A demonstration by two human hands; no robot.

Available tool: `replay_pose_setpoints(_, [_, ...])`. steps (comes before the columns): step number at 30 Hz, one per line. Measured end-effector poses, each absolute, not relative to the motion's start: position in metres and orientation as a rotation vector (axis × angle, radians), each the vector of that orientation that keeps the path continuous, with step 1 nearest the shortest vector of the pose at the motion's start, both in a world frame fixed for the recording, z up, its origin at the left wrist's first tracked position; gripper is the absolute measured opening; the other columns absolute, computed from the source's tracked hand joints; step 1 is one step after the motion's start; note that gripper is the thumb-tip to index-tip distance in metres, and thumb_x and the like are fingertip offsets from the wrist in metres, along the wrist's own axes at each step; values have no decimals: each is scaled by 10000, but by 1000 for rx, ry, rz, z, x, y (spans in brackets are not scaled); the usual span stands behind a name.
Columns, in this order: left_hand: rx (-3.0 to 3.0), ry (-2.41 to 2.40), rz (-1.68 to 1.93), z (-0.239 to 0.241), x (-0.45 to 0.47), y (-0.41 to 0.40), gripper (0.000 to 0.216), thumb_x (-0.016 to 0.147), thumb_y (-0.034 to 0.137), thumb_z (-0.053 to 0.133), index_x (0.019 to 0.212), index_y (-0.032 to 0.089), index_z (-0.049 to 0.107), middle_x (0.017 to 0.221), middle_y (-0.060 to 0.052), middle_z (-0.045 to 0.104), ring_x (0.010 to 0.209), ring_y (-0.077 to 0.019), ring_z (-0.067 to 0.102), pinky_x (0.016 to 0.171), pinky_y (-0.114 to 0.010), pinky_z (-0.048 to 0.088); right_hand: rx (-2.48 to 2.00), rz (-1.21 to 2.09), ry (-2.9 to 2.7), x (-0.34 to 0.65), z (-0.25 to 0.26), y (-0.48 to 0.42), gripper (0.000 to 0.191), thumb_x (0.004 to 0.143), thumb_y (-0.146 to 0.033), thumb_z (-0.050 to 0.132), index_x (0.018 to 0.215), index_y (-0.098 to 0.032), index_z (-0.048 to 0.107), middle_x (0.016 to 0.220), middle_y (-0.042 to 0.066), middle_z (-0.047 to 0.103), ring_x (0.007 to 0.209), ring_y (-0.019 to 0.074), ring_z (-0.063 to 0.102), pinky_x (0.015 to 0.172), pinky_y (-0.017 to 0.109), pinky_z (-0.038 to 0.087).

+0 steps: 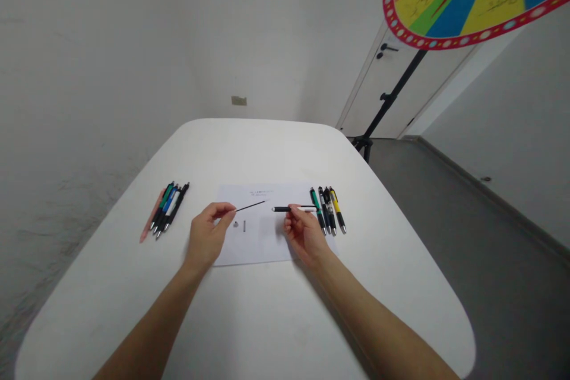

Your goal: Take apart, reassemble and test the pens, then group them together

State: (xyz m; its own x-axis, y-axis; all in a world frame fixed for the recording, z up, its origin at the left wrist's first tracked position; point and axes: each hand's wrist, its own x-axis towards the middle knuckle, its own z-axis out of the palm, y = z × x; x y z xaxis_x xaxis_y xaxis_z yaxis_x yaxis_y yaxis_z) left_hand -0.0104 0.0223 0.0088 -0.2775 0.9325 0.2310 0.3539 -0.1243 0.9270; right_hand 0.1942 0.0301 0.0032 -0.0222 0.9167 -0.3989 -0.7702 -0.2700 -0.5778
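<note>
1. L hand (207, 237): thumb + forefinger pinched on the near end of a thin dark ink refill (250, 206); other fingers curled in. It sits low over the left part of the sheet.
2. Ink refill: held just above the sheet and slanted up to the right. Its free tip points at the barrel's black end. We see a gap between the two, no contact.
3. R hand (305, 234): fingertips pinched on a pen barrel (291, 209) at approx. mid-length, remaining fingers bent under.
4. Pen barrel: black front, pale rear. Held roughly level and crosswise, black end facing left toward the refill.
5. Sheet of paper (262, 249): white, flat at table centre, w/ a faint print line near the far edge. Both hands are over it.
6. Small parts on the sheet: a round metal bit (236, 225) and a short grey cylinder (244, 225), side by side, just right of the L hand, below the refill. Too small for us to tell more.
7. Left pen group (168, 209): pink, green, blue, white and black bodies, packed side by side on bare table, well left of the sheet.
8. Right pen group (328, 209): four pens (green, two dark, yellow) at the sheet's right edge, just beside the R hand's fingers.
9. Table (267, 148): white, rounded corners.
10. Bkgd: coloured prize wheel (467, 0) on a black stand (392, 95), pale door behind it.
</note>
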Motion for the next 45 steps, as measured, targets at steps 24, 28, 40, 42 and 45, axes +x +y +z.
replay_pose_setpoints(24, [1333,1465,1438,16,-11,20,141,599,295,703,674,186,652,656,-4,683,643,-157,639,657,-286,541,-865,1565,-174,193,0,34,261,602,-166,856,744,-164,637,558,-26,634,472,58,546,431,126,459])
replay_pose_setpoints(28, [1378,1491,1408,14,-11,20,137,613,301,703,678,189,659,671,-6,687,669,-164,643,681,-290,530,-875,1567,-191,194,0,34,274,600,-188,863,742,-168,630,562,-33,626,480,58,542,438,128,460])
replay_pose_setpoints(40, [1475,1513,1313,7,-1,16,140,666,324,715,714,195,688,729,-11,703,737,-176,641,732,-296,495,-885,1628,-506,189,3,25,373,545,-305,909,750,-154,637,596,-27,610,527,82,530,458,185,421])
replay_pose_setpoints(42, [1486,1527,1305,8,4,15,140,665,328,714,711,198,692,722,-12,709,733,-179,643,717,-295,490,-885,1645,-531,188,4,24,373,547,-314,907,751,-153,640,596,-24,615,526,87,534,462,193,422])
replay_pose_setpoints(45, [1496,1547,1317,10,10,13,136,661,329,718,704,202,695,711,-10,716,716,-179,647,693,-293,489,-882,1665,-547,186,3,22,373,547,-327,907,749,-151,647,599,-19,621,527,86,536,470,193,426])
